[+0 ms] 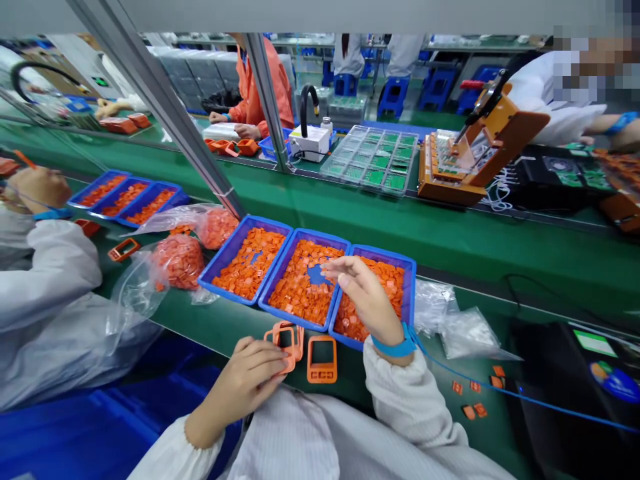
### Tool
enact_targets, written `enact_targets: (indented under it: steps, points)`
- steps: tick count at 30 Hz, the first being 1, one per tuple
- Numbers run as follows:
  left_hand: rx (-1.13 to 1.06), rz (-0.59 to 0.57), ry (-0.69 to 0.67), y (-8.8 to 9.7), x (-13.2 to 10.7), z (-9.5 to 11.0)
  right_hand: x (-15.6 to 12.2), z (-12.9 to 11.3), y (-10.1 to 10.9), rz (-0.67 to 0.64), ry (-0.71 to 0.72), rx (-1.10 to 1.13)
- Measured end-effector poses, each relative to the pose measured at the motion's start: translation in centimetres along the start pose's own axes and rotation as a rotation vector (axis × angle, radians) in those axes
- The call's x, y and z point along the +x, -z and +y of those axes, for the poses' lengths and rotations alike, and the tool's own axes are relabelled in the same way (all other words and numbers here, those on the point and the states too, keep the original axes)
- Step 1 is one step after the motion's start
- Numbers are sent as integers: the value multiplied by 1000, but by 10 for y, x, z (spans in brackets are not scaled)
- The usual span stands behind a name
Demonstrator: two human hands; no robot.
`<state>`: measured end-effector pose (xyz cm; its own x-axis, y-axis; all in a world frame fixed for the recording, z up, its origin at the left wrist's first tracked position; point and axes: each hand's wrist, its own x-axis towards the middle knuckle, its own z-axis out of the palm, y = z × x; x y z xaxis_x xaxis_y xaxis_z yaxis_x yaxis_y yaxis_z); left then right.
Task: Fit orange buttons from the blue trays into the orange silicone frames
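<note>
My left hand (250, 373) is closed round the edge of an orange plastic frame (299, 347) with a window opening, just above the table edge; part of the frame is hidden by my fingers. Another orange frame (322, 368) lies flat beside it. Over the middle and right trays hovers my right hand (367, 300), its fingers stretched out and thumb apart, with nothing visible in them. Three blue trays stand side by side: the left tray (207, 275), the middle tray (263, 303) and the right tray (411, 293). Small orange plastic pieces (300, 293) fill them.
Bags of orange parts (177, 260) lie left of the trays, near a co-worker's sleeve (60, 267). Clear plastic bags (465, 333) and several loose orange pieces (475, 387) lie at right, by a black device (575, 400). A metal post (175, 113) rises behind the trays. A blue wrist cord (500, 387) trails right.
</note>
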<state>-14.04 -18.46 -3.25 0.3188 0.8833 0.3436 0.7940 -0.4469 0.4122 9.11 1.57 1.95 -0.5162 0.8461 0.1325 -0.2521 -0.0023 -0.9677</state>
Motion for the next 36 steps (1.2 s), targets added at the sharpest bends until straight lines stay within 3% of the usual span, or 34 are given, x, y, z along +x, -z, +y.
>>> enact_targets:
  steps: [13,21,28,31,36]
  points:
    - [63,-112,26,-16,14,-13,1,-2,5,27,-58,41]
    - [74,-35,23,-14,18,-8,3,0,4,47,-77,48]
    - [104,-47,40,-16,17,-8,3,-1,3,45,-83,56]
    - [129,-43,52,-10,20,-1,3,-1,4,53,-80,58]
    - [82,53,32,-9,33,33,2,-3,3,42,-56,60]
